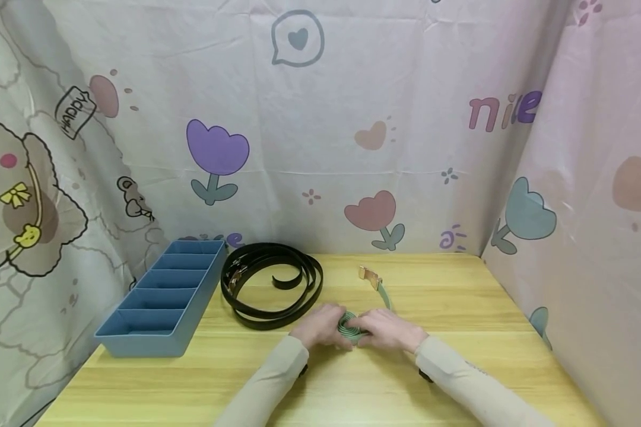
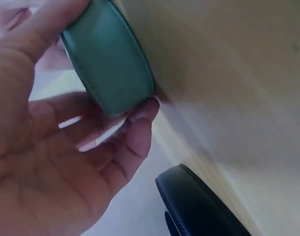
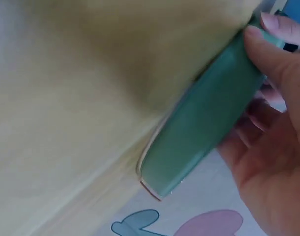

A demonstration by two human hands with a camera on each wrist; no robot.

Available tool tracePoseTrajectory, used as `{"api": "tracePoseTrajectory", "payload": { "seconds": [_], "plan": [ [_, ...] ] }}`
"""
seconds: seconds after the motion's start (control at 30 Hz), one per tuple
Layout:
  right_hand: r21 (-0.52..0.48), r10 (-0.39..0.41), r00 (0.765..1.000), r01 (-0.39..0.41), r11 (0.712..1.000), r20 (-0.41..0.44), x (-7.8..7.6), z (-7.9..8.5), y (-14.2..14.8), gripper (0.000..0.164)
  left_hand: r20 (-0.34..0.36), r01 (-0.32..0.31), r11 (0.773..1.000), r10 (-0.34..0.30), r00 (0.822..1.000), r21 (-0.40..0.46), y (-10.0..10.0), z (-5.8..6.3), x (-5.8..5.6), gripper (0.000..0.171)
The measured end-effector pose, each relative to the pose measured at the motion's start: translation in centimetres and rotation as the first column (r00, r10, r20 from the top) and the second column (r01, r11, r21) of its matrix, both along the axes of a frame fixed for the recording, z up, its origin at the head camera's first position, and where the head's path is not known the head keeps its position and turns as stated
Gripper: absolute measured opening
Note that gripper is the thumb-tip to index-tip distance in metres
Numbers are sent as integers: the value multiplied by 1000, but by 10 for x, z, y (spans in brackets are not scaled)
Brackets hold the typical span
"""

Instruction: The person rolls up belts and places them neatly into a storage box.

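Observation:
A green belt (image 1: 348,325) stands on edge on the wooden table, part of it wound into a tight coil. Its loose end runs back to a gold-coloured buckle (image 1: 371,277). My left hand (image 1: 322,325) holds the coil from the left, with thumb and fingers curved round the green band (image 2: 110,59) in the left wrist view. From the other side, my right hand (image 1: 389,328) pinches the belt. In the right wrist view, the right thumb and fingertips lie against the green strap (image 3: 204,113) at the coil. The coil's lower part is partly hidden by the hands.
Left of the hands lies a loosely looped black belt (image 1: 278,325), its metal buckle within the loops. A blue organizer box (image 1: 192,332) with several compartments stands at the table's left edge. Patterned cloth (image 1: 310,118) hangs behind and along both sides.

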State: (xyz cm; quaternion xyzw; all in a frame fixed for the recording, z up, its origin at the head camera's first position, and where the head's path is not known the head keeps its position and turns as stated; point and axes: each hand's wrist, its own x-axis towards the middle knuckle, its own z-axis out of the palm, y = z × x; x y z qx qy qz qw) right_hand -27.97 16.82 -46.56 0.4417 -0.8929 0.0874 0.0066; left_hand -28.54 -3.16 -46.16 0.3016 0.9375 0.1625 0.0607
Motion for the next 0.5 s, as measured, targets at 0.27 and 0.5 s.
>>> {"api": "tracePoseTrajectory", "payload": {
  "seconds": [0.27,0.5],
  "plan": [
    [-8,8,1000,-7,1000,23,-3,1,1,46,33,94,996,-94,995,9,-4,3,-3,44],
    [-48,8,1000,-9,999,-23,-4,-3,-1,32,-17,1,1000,-1,1000,-17,3,3,4,46]
  ]
}}
